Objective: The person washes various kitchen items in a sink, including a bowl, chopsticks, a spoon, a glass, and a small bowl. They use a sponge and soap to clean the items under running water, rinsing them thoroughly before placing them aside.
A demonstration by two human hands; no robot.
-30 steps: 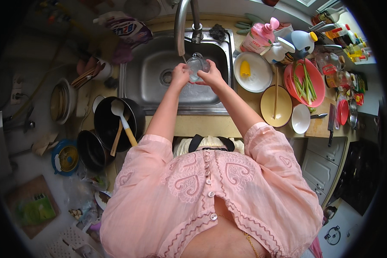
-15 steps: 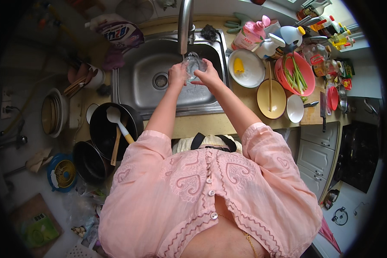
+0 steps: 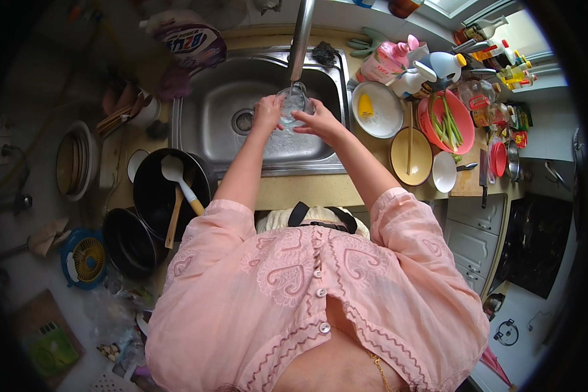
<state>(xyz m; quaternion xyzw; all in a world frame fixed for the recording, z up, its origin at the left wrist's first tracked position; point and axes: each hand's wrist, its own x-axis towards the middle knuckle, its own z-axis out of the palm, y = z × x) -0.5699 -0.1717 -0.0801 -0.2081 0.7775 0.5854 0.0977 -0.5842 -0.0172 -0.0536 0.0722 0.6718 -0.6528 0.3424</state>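
Note:
Below the metal faucet [image 3: 300, 42], both my hands hold a clear glass bowl [image 3: 295, 100] inside the steel sink [image 3: 201, 111]. My left hand [image 3: 266, 112] is closed on its left side. My right hand [image 3: 321, 123] grips the right side, thumb and fingers apart around the rim. Water runs from the spout into the bowl, and some falls on the sink floor beneath it. The drain [image 3: 243, 121] lies just left of my left hand. Whether the bowl has a handle or spout is too small to tell.
Right of the sink stand a white bowl with a yellow piece [image 3: 366, 106], a yellow bowl with chopsticks [image 3: 410, 157], a pink basin of green stalks [image 3: 467, 121], a small white bowl [image 3: 443, 172] and a knife [image 3: 483, 176]. Black pots [image 3: 170, 219] are at left; bottles line the back right.
The view has shifted slightly, so the faucet and sink appear a little farther right. My hands keep the glass bowl under the faucet, nearly in the same pose.

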